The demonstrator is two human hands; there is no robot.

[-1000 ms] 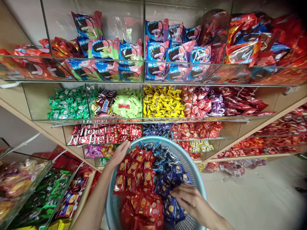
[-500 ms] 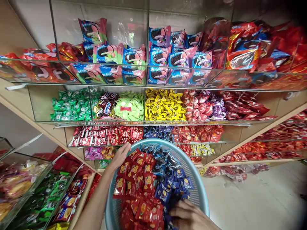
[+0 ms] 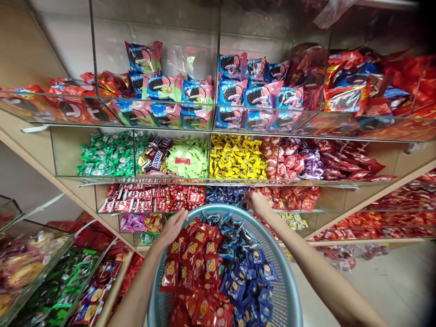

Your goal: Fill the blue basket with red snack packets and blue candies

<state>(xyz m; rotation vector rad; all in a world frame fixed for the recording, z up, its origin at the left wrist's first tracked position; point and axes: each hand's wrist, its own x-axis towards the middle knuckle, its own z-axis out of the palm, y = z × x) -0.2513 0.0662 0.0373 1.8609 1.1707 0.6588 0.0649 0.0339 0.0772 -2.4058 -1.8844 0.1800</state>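
Note:
A round blue plastic basket (image 3: 289,268) is in front of me at the lower middle. My left hand (image 3: 174,226) grips its rim at the far left. Inside lie red candy packets with orange pictures (image 3: 192,245), dark blue-and-black wrapped candies (image 3: 230,231) and small navy blue packets (image 3: 250,281). My right hand (image 3: 258,202) is past the basket's far rim, at the shelf compartment of navy blue packets (image 3: 226,195). Its fingers are curled, and what they hold, if anything, is hidden.
Glass-fronted shelves hold cookie packs (image 3: 231,93), yellow candies (image 3: 238,156), green candies (image 3: 107,154) and red packets (image 3: 179,196). Glass dividers and shelf edges run close above my right hand. More bins (image 3: 51,281) stand at the left; tiled floor (image 3: 384,286) shows at the right.
My right hand has left the navy packets in the basket and reached forward to the shelf. My left hand stays on the rim. The view has shifted slightly.

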